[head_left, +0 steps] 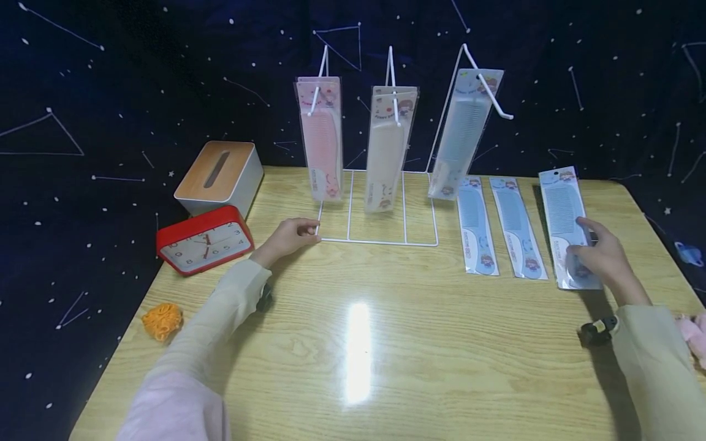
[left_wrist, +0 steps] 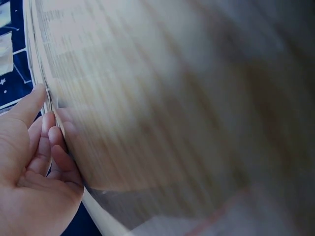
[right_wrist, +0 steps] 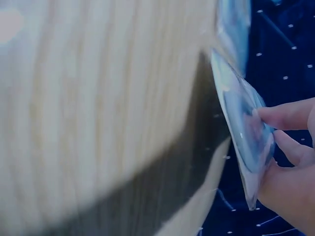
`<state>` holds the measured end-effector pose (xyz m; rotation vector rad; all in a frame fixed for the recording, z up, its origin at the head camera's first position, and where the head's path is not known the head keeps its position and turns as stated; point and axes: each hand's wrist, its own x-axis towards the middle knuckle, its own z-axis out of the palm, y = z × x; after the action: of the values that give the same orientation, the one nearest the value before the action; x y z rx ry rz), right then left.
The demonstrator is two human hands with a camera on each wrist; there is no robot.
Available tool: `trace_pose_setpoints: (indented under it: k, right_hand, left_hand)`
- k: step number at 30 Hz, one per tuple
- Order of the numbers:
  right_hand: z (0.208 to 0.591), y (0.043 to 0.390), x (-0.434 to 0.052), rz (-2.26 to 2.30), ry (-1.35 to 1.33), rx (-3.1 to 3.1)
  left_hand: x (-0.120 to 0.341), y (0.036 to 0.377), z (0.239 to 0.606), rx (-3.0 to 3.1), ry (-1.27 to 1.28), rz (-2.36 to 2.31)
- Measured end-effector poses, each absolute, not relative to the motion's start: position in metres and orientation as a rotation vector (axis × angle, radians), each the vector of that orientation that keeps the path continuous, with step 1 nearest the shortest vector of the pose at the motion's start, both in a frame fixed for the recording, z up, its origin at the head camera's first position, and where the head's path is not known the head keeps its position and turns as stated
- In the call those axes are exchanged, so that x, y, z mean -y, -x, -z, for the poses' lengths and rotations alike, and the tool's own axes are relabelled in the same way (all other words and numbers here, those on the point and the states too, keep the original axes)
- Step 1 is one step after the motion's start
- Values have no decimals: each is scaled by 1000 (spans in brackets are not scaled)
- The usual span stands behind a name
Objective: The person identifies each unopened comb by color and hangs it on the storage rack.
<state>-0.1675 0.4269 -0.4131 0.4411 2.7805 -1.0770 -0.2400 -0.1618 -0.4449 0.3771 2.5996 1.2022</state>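
A white wire rack [head_left: 380, 242] stands at the back of the wooden table [head_left: 441, 355]. Pink comb packs [head_left: 321, 141], cream comb packs [head_left: 386, 147] and one blue comb pack [head_left: 460, 141] hang on its three hooks. My left hand [head_left: 292, 236] rests at the front left corner of the rack's base, and its loosely bent fingers [left_wrist: 49, 132] touch the wire. My right hand [head_left: 598, 254] pinches the near end of a blue comb pack [head_left: 562, 211] at the right. In the right wrist view the thumb lies on top of that blue comb pack [right_wrist: 241, 113], which is tilted up off the table.
Two more blue comb packs [head_left: 477, 226] [head_left: 517, 226] lie flat between the rack and my right hand. A wood-topped tissue box [head_left: 220, 177] and a red clock [head_left: 204, 240] stand at the left, an orange tangle [head_left: 162, 320] lies near the left edge, and a pink soft thing [head_left: 696, 334] is at the right edge.
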Motion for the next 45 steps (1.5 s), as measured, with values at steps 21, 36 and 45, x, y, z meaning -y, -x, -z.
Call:
trace_pose_setpoints:
  k: [21, 36, 45]
  right_hand:
    - [356, 91, -318, 2435, 380, -2504]
    - [341, 94, -274, 2451, 641, -2385]
    - [349, 97, -274, 2447, 670, -2408]
  left_hand:
    - [166, 243, 450, -2593, -397, -1216]
    - [164, 242, 447, -2597, -427, -1252]
    - [164, 244, 449, -2583, -416, -1258]
